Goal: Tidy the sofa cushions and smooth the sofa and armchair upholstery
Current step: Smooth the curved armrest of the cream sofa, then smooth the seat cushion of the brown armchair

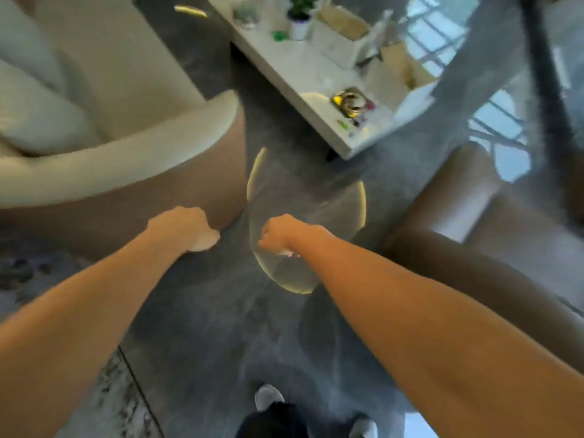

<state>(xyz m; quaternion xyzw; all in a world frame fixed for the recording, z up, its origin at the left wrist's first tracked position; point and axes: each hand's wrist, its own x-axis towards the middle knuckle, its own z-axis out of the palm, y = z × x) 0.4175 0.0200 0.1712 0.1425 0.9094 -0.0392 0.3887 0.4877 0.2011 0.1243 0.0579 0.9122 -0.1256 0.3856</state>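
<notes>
Between sofa [126, 159] at upper left and armchair [474, 222] at right, we hold our left hand [186, 229] and right hand [284, 233] curled empty over the floor [221, 327], probably moving between seats

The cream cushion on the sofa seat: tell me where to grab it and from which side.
Take the cream cushion by its upper edge, near a corner, reaching over the rounded sofa arm from the person's side. It leans in the seat corner, so its lower part is tucked behind the arm. Both the left hand and right hand look loosely closed and apparently empty, though blur limits certainty.
</notes>
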